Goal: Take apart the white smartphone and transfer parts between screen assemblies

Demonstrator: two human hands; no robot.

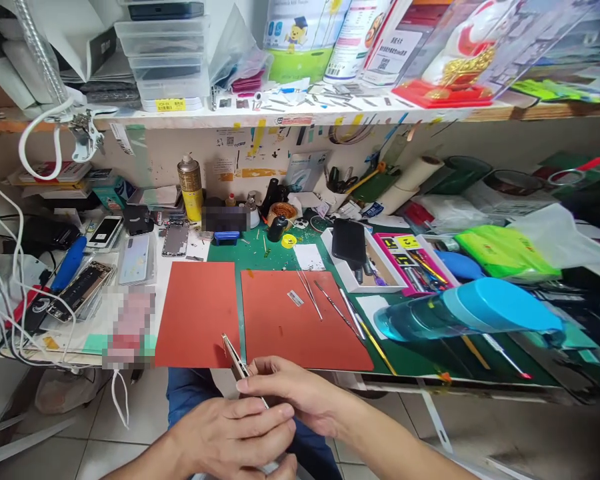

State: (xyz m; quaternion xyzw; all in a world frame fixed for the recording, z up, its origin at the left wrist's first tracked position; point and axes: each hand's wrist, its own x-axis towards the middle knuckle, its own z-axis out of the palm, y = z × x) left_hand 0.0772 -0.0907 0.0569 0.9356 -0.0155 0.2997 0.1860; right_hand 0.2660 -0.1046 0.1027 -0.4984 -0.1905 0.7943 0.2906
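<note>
Phone (237, 363): both hands, left hand (235, 437) and right hand (290, 393), gripping it, poking out at 11 o'clock (lower end hiding between fingers).

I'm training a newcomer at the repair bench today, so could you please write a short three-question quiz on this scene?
1. True or false: both hands hold the phone edge-on, in front of the bench rather than resting on it.
2. Which thing lies on the right red mat? A) a spray can B) thin metal tools C) a teal bottle
3. What colour is the cutting mat under the red mats?

Key
1. True: the left hand and right hand grip it over the person's lap.
2. B: the thin metal tools lie across its right part; the spray can stands at the back and the teal bottle lies off the mat.
3. Green.
</note>
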